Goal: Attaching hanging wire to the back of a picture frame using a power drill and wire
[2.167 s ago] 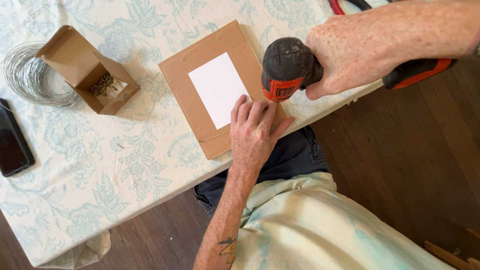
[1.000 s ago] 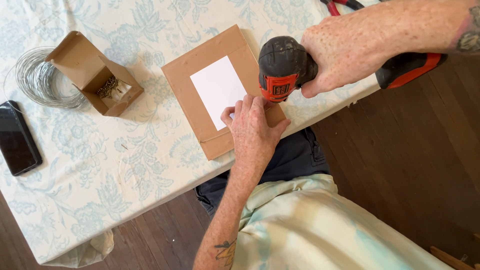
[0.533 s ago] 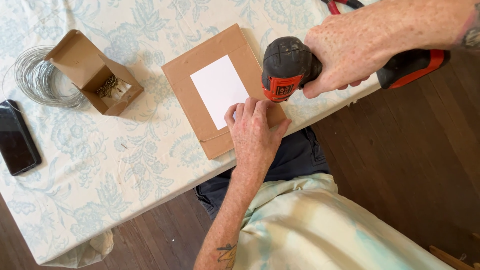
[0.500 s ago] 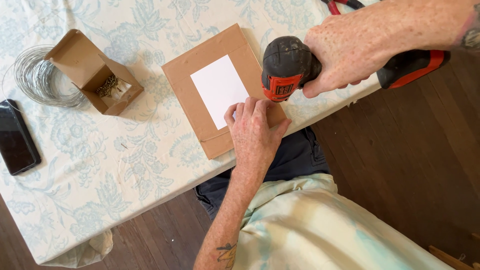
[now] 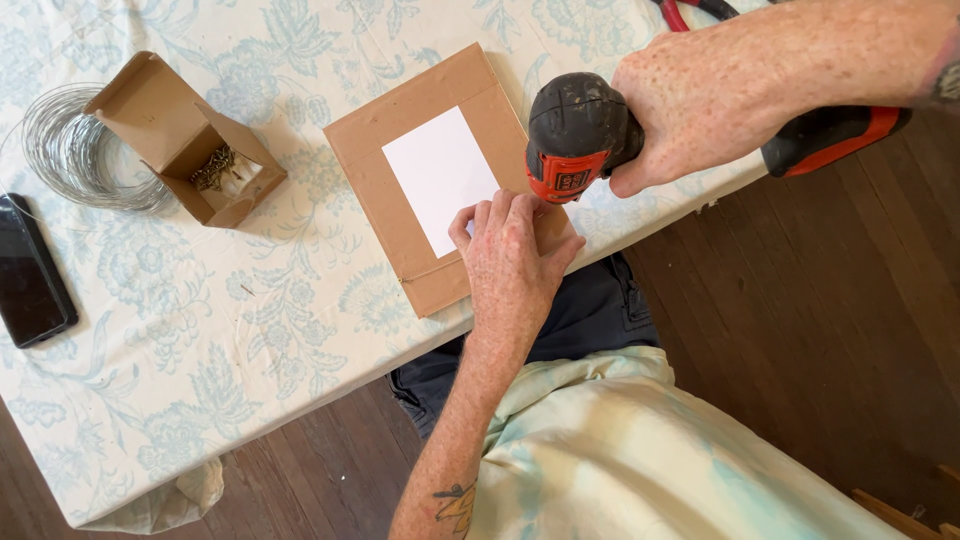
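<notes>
Left hand (image 5: pixel 515 265) lies flat, fingers spread, pinning the near right edge of the brown frame back (image 5: pixel 440 180) on the table (image 5: pixel 200 330), just beyond it the right hand (image 5: pixel 730 90) grips the drill (image 5: pixel 580 135), nose down at the fingertips.

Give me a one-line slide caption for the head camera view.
Right hand presses a black-and-orange drill onto a brown backing board, steadied by the left hand.
</notes>
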